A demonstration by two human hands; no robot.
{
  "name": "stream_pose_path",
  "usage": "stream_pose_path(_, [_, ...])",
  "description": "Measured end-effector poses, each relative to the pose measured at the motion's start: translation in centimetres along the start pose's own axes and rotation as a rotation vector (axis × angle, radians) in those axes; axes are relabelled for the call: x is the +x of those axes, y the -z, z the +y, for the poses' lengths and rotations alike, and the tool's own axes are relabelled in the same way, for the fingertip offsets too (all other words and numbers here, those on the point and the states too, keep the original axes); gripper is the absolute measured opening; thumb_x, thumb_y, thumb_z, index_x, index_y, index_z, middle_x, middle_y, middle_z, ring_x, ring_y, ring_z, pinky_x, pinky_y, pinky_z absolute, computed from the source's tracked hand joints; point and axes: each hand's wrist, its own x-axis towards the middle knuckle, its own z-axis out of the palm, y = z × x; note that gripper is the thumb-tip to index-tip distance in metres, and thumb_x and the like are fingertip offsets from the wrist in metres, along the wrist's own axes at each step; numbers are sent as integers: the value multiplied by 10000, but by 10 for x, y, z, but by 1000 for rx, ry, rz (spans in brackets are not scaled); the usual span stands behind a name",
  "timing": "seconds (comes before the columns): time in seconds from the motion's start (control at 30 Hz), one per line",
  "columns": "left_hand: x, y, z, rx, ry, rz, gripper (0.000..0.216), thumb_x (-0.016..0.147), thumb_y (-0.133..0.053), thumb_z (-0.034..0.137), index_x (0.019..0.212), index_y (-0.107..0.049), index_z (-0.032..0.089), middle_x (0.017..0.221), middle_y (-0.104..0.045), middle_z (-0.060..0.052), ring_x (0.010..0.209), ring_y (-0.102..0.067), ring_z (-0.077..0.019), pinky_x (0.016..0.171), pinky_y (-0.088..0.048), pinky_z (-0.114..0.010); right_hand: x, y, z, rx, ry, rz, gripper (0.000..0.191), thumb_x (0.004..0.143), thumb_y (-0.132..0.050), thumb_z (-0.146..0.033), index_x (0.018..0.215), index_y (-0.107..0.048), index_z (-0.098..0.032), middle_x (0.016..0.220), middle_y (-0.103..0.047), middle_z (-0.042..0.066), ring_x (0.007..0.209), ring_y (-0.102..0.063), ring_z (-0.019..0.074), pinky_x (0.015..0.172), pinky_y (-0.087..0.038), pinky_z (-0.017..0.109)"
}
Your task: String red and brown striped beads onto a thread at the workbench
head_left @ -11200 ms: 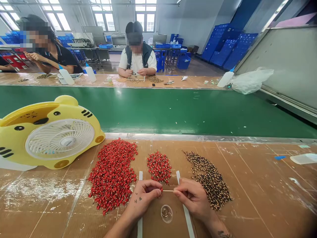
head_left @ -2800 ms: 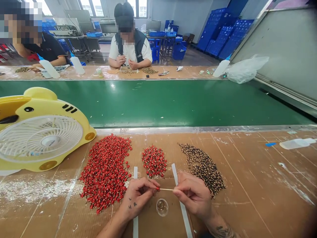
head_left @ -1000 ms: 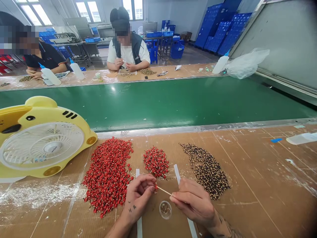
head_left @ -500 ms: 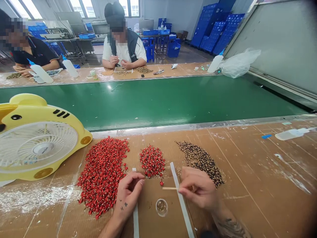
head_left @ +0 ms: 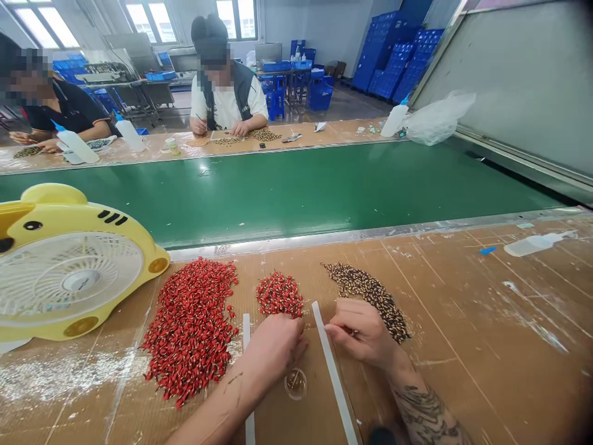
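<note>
Two red heaps, one dark heap, both hands over the work area

Clear cup (head_left: 303, 390) stands nearest me on the brown board (head_left: 296, 420): round, thin-walled, shiny, slim tan marks inside that I cannot identify. Two white strips (head_left: 333, 377), flat and straight, flank the board.

My left hand (head_left: 282, 343) is just beyond the cup, back of the hand up, fingers curled downward. Fingertips mostly hidden; cannot tell what, if anything, they pinch. My right hand (head_left: 364, 330) is just outside the right-hand strip, beside the dark heap (head_left: 370, 293), thumb and forefinger drawn close. Cannot tell whether anything thin lies between them.

Small red heap (head_left: 278, 292): at the far end of the board, just past my left hand; roughly round. Large red heap (head_left: 192, 327): to its left, a long uneven mound, few strays on its right edge. Pieces tiny, bright red, flecked pale and dark; texture coarse. Dark heap: finer grains, black and tan, in a curved band.

All rest on the brown table (head_left: 463, 346), glossy, smeared at left. Yellow fan (head_left: 111, 266) at left: smooth plastic, white swirled grille. Translucent bottle (head_left: 532, 244) lies on its side at right.

Farther: green belt (head_left: 278, 191), smooth, reflective. Beyond it, two people (head_left: 227, 99) at the far bench; crumpled clear bag (head_left: 435, 120); stacked blue crates (head_left: 375, 55).
</note>
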Motion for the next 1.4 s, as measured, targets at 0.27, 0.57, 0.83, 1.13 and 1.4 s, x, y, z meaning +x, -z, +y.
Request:
stream_pose_path(0.27, [1, -1, -8, -207, 1, 96, 205, 683, -510, 20, 607, -637, 162, 536, -585, -16, 476, -490, -132, 468, -239, -238, -2, 8, 17, -44, -69, 0, 398, 991, -527, -320, 631, -608, -170, 558, -457, -23, 540, -415, 129, 559, -287, 269])
stream_pose_path(0.57, [-47, -9, -52, -1211, 149, 209, 248, 741, -728, 225, 975, -769, 155, 633, -688, -23, 558, -576, -129, 560, -428, -224, -3, 28, 29, -248, -320, -108, 249, 959, -560, -316, 773, -674, -196, 723, -624, 23, 702, -561, 184, 663, -406, 295])
stream_pose_path(0.83, [-49, -28, -60, -1488, 176, 357, 156, 657, -827, 261, 758, -793, 147, 629, -719, -49, 532, -621, -131, 546, -476, -227, -13, 25, 45, -398, -482, -263, 126, 872, -563, -218, 884, -688, -209, 858, -674, 54, 849, -606, 253, 768, -466, 368])
stream_pose_path(1.13, [-50, -40, -66, -1678, 86, 365, 208, 650, -854, 278, 766, -749, 142, 633, -700, -30, 536, -615, -114, 548, -485, -212, -12, 18, 47, -338, -487, -228, 200, 897, -502, -282, 823, -676, -214, 862, -701, 56, 803, -637, 249, 743, -488, 369])
stream_pose_path(1.4, [-51, -42, -60, -1581, 138, 334, 172, 668, -825, 255, 779, -752, 145, 668, -702, -30, 597, -614, -118, 587, -478, -202, -8, 20, 38, -200, -577, -145, 200, 904, -533, -325, 830, -665, -195, 741, -674, 24, 644, -606, 190, 568, -455, 283])
